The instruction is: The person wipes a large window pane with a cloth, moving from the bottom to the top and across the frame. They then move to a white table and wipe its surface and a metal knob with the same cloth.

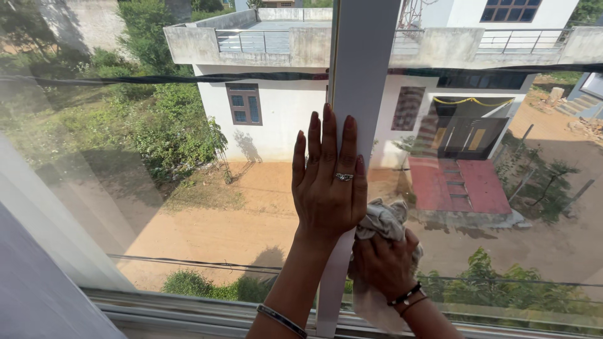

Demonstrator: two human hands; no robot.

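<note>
Two hands: left hand (329, 188) on one window bar (358, 75), right hand (383, 260) gripping one cloth (384, 220)

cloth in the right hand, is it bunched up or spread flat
Bunched up. The grey cloth is crumpled in the right hand against the glass, beside the white window bar, with its tail hanging below the wrist.
</note>
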